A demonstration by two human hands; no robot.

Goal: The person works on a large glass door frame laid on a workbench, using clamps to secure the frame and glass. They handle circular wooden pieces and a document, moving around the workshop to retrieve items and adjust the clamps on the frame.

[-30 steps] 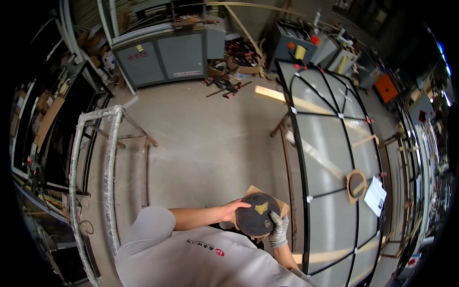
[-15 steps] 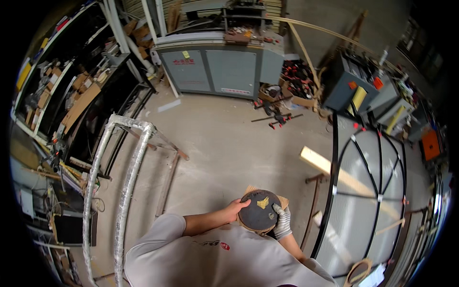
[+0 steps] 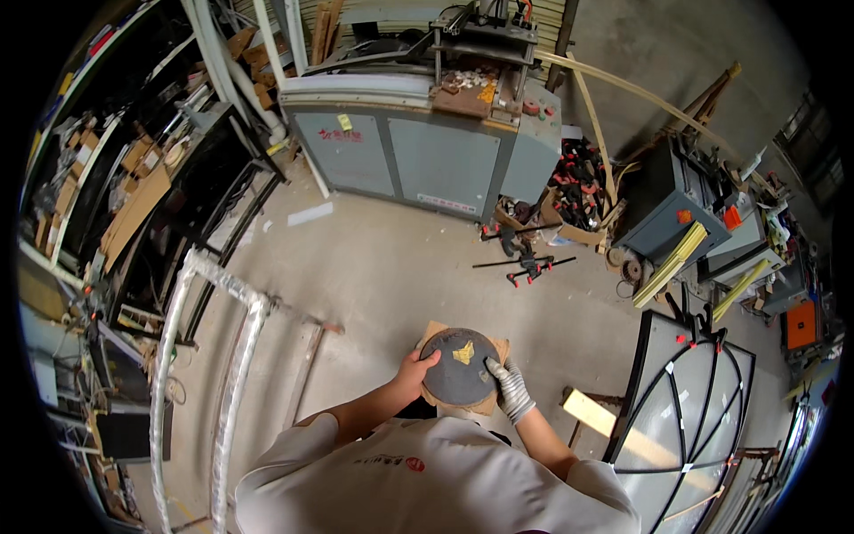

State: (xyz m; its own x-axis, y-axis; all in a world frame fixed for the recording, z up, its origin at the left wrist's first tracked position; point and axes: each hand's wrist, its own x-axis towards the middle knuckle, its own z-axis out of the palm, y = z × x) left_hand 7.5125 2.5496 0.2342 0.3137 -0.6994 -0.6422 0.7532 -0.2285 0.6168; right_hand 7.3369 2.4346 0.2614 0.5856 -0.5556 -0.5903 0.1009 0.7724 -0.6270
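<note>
A dark grey round disc with a torn yellowish patch on its face is held in front of my body. Under it lies a brown, roughly square board, its corners sticking out past the disc. My bare left hand grips the left edge, thumb on top of the disc. On the opposite side my right hand, in a grey-and-white striped glove, clasps the edge with its thumb on the disc's face. The fingers beneath are mostly hidden.
A plastic-wrapped frame stands at left, before cluttered shelves. A grey machine cabinet is ahead, with black-and-red clamps on the floor nearby. To my right are a light wooden board and a black-framed panel.
In the view, the disc and board have shifted left and slightly farther from my body, both hands still on them. More of the board's corners shows. The surroundings have shifted as my head moved.
</note>
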